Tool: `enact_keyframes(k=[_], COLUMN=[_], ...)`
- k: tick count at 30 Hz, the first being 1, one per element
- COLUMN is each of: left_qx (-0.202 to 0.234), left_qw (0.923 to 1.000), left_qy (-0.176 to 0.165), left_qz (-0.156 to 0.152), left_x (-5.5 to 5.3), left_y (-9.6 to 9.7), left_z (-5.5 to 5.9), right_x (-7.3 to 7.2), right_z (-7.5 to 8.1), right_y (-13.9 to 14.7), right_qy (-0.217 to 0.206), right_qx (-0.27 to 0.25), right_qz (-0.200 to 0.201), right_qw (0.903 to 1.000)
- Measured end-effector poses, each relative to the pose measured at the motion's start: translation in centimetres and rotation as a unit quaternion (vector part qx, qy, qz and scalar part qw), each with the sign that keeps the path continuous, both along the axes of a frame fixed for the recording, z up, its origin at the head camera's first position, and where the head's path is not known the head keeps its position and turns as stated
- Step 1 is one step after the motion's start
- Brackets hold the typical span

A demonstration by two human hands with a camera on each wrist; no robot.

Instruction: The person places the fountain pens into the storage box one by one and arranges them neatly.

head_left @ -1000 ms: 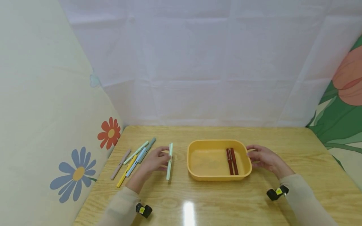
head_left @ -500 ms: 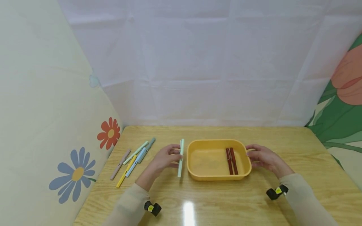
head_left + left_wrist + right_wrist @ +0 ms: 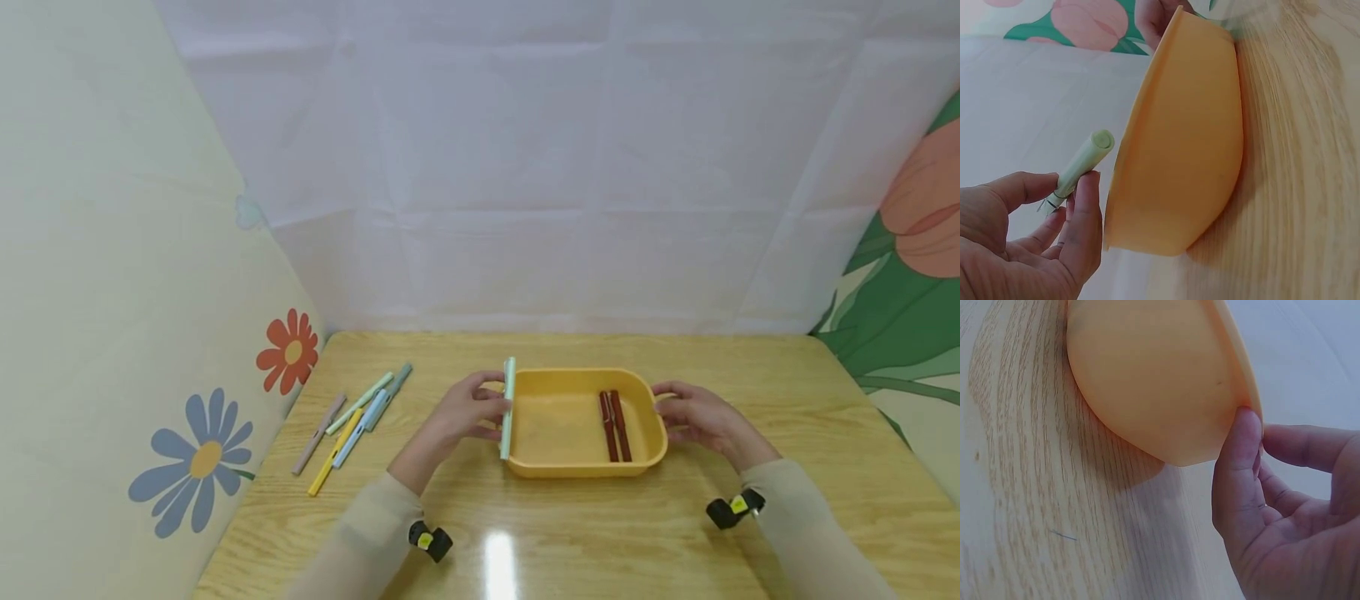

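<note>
My left hand (image 3: 463,410) pinches a pale green pen (image 3: 507,417) between thumb and fingers, raised at the left rim of a yellow plastic basin (image 3: 558,468). In the left wrist view the pen (image 3: 1084,160) shows its round end, just beside the basin's outer wall (image 3: 1179,137). My right hand (image 3: 701,421) grips the basin's right rim; the right wrist view has the thumb and a finger (image 3: 1244,440) on either side of that rim. Two dark red pens (image 3: 617,427) lie side by side inside the basin, toward its right end.
At the table's left lies a loose pile: a mauve pen (image 3: 318,435), a yellow pen (image 3: 335,454), a light blue pen (image 3: 360,429), a grey-green pen (image 3: 392,396) and another pale green pen (image 3: 360,402). A white cloth (image 3: 570,167) hangs behind the wooden table (image 3: 600,533).
My left hand has carried the pale green pen rightward from beside the pile to the basin's left rim. The right hand keeps its hold, and the basin has stayed in place.
</note>
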State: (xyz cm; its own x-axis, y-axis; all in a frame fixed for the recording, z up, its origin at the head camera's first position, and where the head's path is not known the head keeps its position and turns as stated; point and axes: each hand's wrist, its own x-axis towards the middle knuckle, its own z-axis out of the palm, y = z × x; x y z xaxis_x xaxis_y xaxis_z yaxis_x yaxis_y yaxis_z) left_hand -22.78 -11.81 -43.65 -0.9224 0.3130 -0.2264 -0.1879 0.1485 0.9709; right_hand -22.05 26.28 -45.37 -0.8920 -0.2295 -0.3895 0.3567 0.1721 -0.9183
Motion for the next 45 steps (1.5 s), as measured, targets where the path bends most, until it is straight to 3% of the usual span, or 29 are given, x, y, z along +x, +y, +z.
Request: enact_keyframes(k=[21,36,45], left_qx=[0.026,0.046,0.048], left_qw=[0.9994,0.9981,0.9979], left_qy=[-0.011,-0.026,-0.035], left_qz=[-0.021,-0.032,-0.026], left_x=[-0.7,-0.8,-0.6], left_y=[4.5,7.3,8.8], left_z=[1.0,0.6,-0.5], right_x=[-0.2,-0.3,-0.2], right_z=[-0.3,0.0,-0.2], right_y=[0.0,0.0,0.1], right_qy=[-0.001,-0.001,-0.002], right_qx=[0.001,-0.010,-0.019], right_qz=[-0.001,-0.004,0.004], right_qw=[1.0000,0.9999,0.9998])
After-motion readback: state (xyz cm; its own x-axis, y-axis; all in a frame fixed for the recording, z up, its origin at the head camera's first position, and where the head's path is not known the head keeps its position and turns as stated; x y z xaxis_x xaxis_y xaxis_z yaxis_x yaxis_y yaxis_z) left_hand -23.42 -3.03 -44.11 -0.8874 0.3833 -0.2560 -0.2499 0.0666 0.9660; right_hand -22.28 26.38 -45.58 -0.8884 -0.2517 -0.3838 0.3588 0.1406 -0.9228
